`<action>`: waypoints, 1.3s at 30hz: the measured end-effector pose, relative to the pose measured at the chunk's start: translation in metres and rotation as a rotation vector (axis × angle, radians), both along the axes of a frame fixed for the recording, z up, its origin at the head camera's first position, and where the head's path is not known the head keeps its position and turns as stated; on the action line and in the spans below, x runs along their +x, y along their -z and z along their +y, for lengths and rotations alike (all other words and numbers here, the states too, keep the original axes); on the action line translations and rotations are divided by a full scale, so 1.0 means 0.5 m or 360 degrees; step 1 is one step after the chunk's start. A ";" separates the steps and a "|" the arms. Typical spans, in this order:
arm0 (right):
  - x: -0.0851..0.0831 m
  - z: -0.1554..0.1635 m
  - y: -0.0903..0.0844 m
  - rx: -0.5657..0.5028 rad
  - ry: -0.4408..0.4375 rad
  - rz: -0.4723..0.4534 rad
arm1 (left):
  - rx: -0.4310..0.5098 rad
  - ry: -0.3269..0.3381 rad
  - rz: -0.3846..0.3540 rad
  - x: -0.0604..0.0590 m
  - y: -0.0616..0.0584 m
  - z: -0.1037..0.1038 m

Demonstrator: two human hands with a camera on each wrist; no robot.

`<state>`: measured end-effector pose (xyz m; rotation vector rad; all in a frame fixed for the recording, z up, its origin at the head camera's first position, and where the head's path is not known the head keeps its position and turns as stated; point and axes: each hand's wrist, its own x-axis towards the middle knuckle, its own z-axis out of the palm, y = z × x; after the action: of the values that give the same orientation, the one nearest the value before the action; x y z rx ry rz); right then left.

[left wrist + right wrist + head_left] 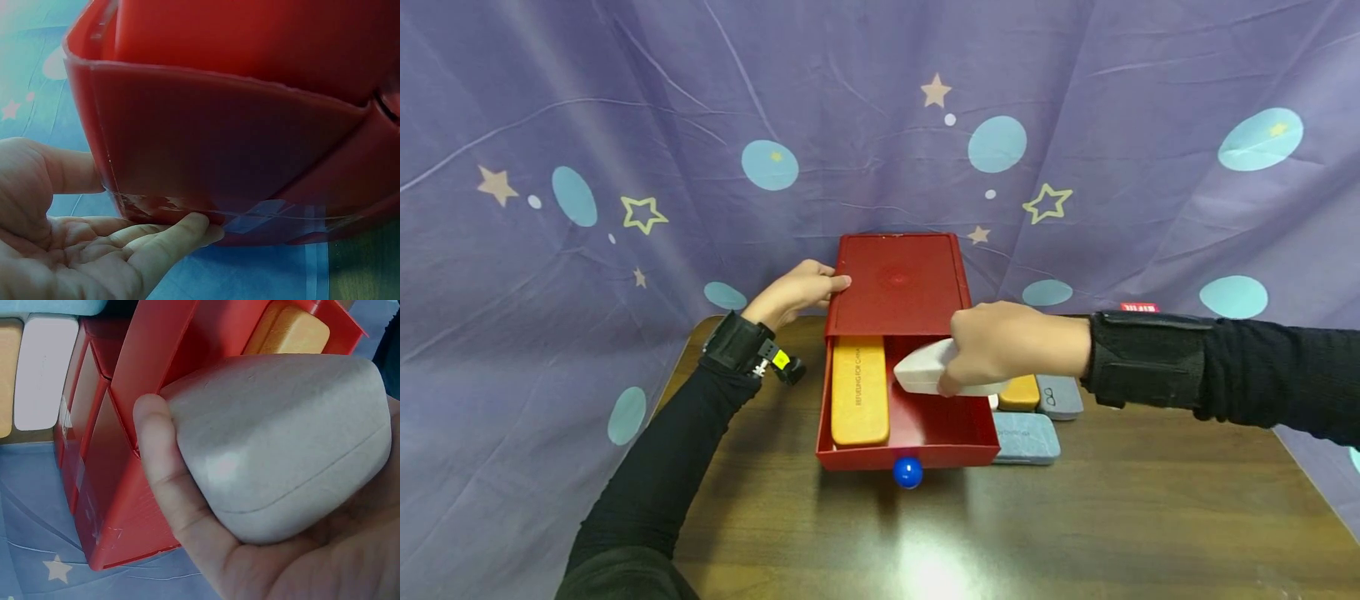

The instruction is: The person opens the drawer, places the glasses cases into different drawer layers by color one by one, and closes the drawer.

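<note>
Head view: the right hand (1000,346) has its grip clamped on a white glasses case (925,371) over the open red drawer (917,429), at 3 o'clock of the orange case (859,387) inside. The left hand (797,292) rests straight fingers (169,234) against the red box (898,283), grip apart.

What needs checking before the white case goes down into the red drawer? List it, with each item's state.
1. Right hand grips the white case: ok.
2. Drawer pulled open: ok.
3. Free floor beside the orange case: ok.
4. Left hand steadies the red box: ok, fingers touch its left edge.
5. White case fully above the drawer, not its right wall: cannot tell.
6. Cases on the table clear of the drawer: ok.
</note>
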<state>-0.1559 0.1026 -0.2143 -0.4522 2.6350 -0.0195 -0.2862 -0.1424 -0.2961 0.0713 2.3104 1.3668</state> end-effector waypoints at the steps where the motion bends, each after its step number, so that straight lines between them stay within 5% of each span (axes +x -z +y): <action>1: 0.000 -0.002 0.001 0.0010 -0.0006 0.0016 | 0.0008 0.0000 0.0001 0.000 0.000 0.000; 19: 0.013 -0.036 -0.001 0.0222 -0.0065 0.0060 | 0.0031 0.0002 0.0002 0.000 0.001 0.003; 39: 0.004 -0.055 0.024 0.0114 0.0063 -0.0035 | 0.0063 -0.0001 0.0000 0.000 0.003 0.001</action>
<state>-0.1540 0.0752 -0.2264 -0.3733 2.6132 0.0569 -0.2864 -0.1420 -0.2974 0.0833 2.2838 1.4129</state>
